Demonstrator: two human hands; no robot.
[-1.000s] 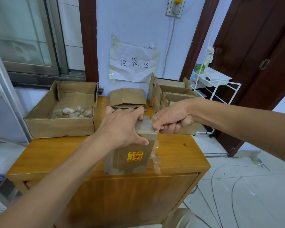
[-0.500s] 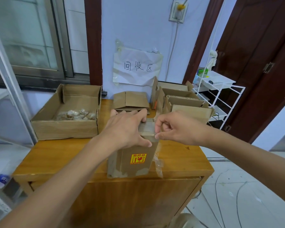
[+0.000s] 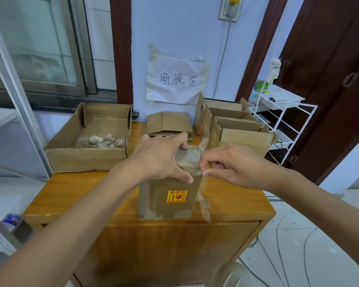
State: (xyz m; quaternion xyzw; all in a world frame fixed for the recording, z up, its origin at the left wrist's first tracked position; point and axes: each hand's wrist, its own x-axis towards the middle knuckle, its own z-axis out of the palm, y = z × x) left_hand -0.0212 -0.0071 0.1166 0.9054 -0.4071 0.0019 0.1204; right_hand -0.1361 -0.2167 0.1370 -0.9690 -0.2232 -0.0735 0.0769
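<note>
Bright and even throughout, lit by soft daylight from the window point(image 3: 42, 44) at upper left, with a cool bluish cast over the wall point(image 3: 174, 27). Only faint, diffuse shadows on the tabletop point(image 3: 87, 189), and a mild sheen along its front edge. Sharp in the middle but strongly bowed by the wide lens, the door point(image 3: 330, 69) and window frame leaning outward, the lower corners stretched and soft.

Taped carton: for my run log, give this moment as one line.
left hand: holds carton top | right hand: pinches tape at its top edge | carton: upright on cabinet
</note>
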